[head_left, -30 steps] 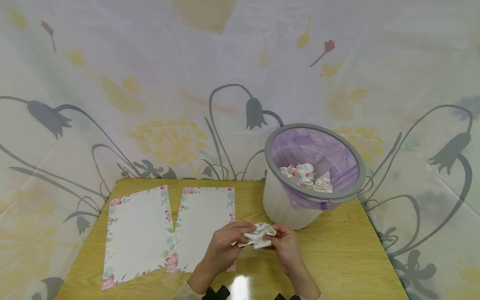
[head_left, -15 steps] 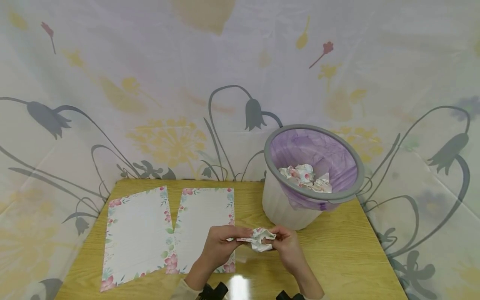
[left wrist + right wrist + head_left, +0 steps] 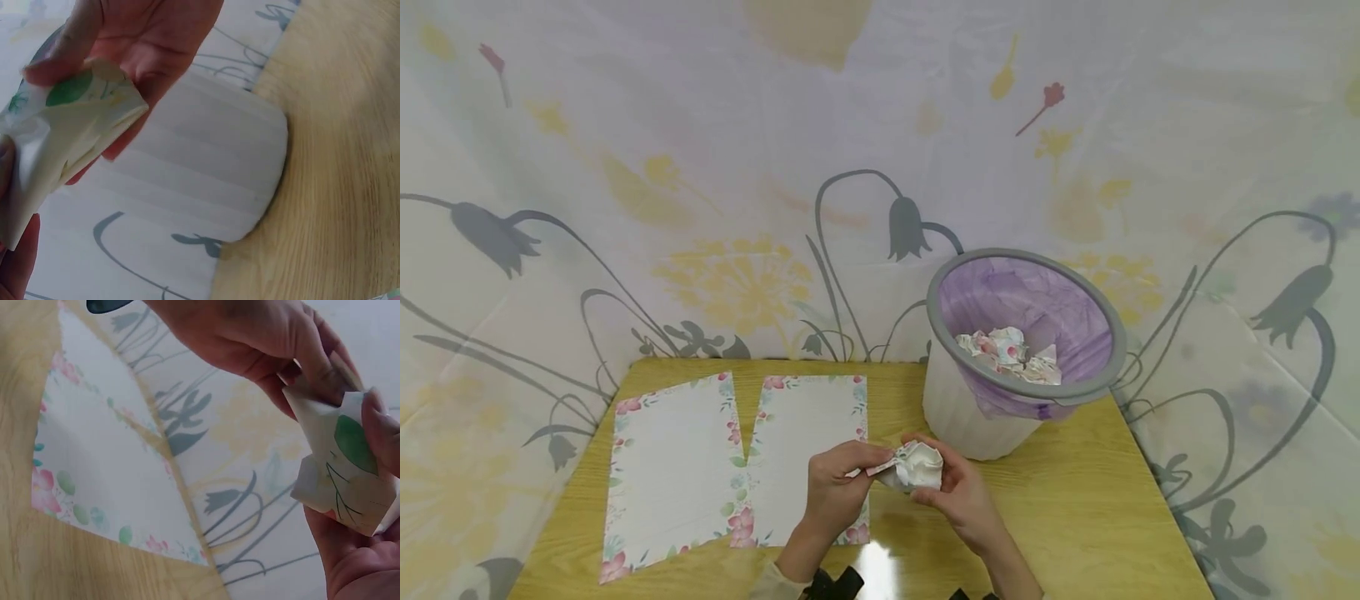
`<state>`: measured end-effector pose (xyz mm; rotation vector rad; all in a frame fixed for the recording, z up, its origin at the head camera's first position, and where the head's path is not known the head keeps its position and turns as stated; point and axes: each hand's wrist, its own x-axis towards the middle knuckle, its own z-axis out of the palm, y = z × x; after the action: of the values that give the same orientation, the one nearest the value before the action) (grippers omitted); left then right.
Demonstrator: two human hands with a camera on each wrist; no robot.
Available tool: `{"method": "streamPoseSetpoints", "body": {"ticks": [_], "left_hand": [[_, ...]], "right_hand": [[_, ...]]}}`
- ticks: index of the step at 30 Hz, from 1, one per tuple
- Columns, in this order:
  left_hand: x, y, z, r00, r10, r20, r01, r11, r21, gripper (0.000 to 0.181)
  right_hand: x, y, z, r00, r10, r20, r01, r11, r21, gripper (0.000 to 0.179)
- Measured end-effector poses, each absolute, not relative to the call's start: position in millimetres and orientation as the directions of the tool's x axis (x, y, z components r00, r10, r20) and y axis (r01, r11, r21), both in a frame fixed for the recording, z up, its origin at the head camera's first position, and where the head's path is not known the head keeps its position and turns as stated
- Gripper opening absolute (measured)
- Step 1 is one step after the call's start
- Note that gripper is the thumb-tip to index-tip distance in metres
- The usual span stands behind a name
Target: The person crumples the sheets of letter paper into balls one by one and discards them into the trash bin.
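Pinching the tapered left end of a crumpled white paper wad printed with pink flowers and green leaves (image 3: pixel 921 468), the left hand (image 3: pixel 838 490) has its thumb and fingers closed on the fold. The right hand (image 3: pixel 964 493) grasps the bulkier right end, its fingers behind and its thumb along the near side. Holding it from both ends probably keeps the stiff, springy folds from opening out. The wad is above the pale yellow wood-grain table (image 3: pixel 1075 500), just right of the farther-right flat sheet and near the bin's left side.

Its long axis runs roughly left to right, the narrow end pointing left and slightly near, the rounded bulk facing right.

Two white, flower-bordered paper sheets lie flat on the left, the left one (image 3: pixel 670 479) and the right one (image 3: pixel 801 433), long axes running near to far; their flatness and closeness suggest they were laid within reach. At far right stands a white ribbed bin (image 3: pixel 958 417) with a grey rim and purple plastic liner (image 3: pixel 1026 287), its mouth upward, perhaps set there for easy access, with crumpled floral paper (image 3: pixel 1007 346) inside.
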<state>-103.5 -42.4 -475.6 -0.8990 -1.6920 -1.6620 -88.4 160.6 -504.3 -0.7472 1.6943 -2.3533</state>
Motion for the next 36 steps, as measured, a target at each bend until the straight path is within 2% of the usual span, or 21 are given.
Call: {"method": "streamPoseSetpoints", "body": {"ticks": [5, 11, 15, 19, 23, 26, 31, 34, 36], "left_hand": [[-100.9, -45.0, -473.5, -0.611, 0.086, 0.787, 0.788, -0.028, 0.615, 0.031], [-106.0, -50.0, -491.5, -0.684, 0.175, 0.709, 0.699, -0.120, 0.705, 0.026], [-110.0, -56.2, -500.9, -0.759, 0.255, 0.599, 0.578, -0.158, 0.800, 0.017], [-113.0, -61.3, -498.7, -0.794, 0.334, 0.508, 0.469, -0.196, 0.861, 0.007], [-116.2, -62.8, -498.6, -0.822, 0.378, 0.426, 0.342, -0.269, 0.900, 0.014], [-118.0, -62.8, -503.3, -0.844, 0.372, 0.386, 0.292, -0.285, 0.913, 0.019], [-117.2, -62.2, -509.4, -0.850, 0.397, 0.347, 0.263, -0.251, 0.932, 0.022], [-116.0, -61.2, -510.9, -0.834, 0.388, 0.392, 0.322, -0.234, 0.917, 0.017], [-114.6, -59.9, -510.0, -0.841, 0.340, 0.420, 0.377, -0.189, 0.907, 0.010]], "right_hand": [[-88.7, 157.2, -505.6, -0.914, -0.307, 0.264, -0.177, -0.285, -0.942, 0.051], [-92.4, 158.2, -506.1, -0.903, -0.302, 0.305, -0.212, -0.303, -0.929, 0.032], [-93.5, 159.0, -503.9, -0.871, -0.350, 0.344, -0.205, -0.378, -0.903, 0.033], [-93.7, 160.8, -501.4, -0.840, -0.405, 0.360, -0.173, -0.429, -0.886, 0.034], [-94.1, 162.8, -500.4, -0.838, -0.418, 0.350, -0.175, -0.402, -0.899, 0.033], [-94.3, 164.3, -502.0, -0.860, -0.393, 0.325, -0.192, -0.341, -0.920, 0.033], [-95.1, 168.8, -509.0, -0.909, -0.321, 0.266, -0.189, -0.252, -0.949, 0.033], [-96.1, 169.8, -512.7, -0.924, -0.295, 0.242, -0.173, -0.243, -0.954, 0.033], [-96.6, 168.6, -514.3, -0.937, -0.265, 0.229, -0.165, -0.240, -0.956, 0.030]]}}
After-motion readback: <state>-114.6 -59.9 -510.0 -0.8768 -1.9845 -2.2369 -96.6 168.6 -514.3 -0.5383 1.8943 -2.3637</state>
